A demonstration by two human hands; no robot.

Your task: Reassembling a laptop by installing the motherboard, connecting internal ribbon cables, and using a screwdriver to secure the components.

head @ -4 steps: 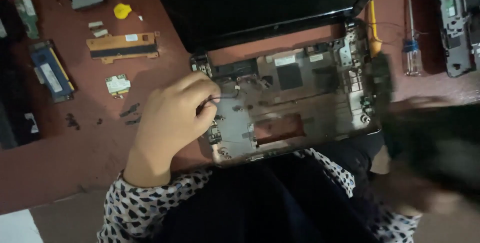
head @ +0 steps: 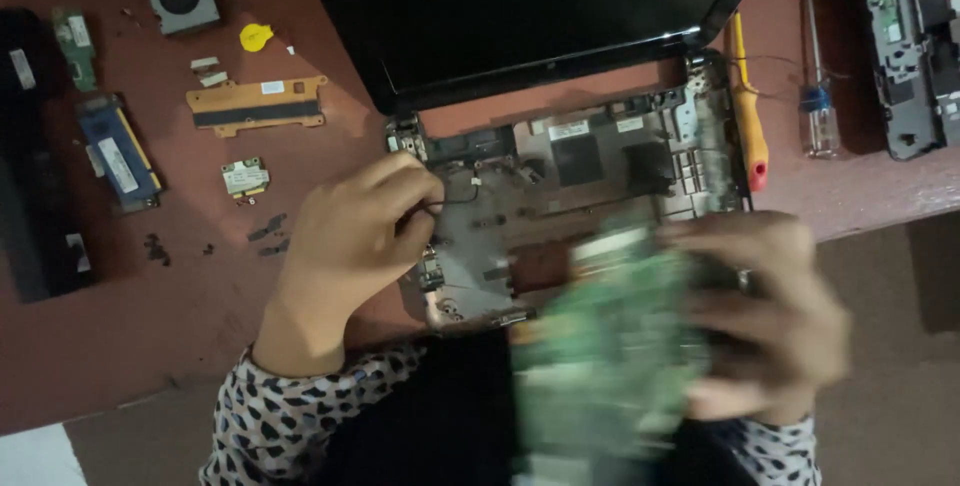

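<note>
L hand pinches wire on laptop base; R hand grips blurred green board, prob. long axis upright

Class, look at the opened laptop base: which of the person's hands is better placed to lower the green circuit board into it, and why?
Probably the right hand: it already grips the blurred green circuit board just above the laptop base. The left hand is occupied, pinching a thin black wire at the base's left side.

Light: dim, reddish over the tabletop.
Blur: right hand and green circuit board smeared.
Sharp: left hand, beside the board.
</note>
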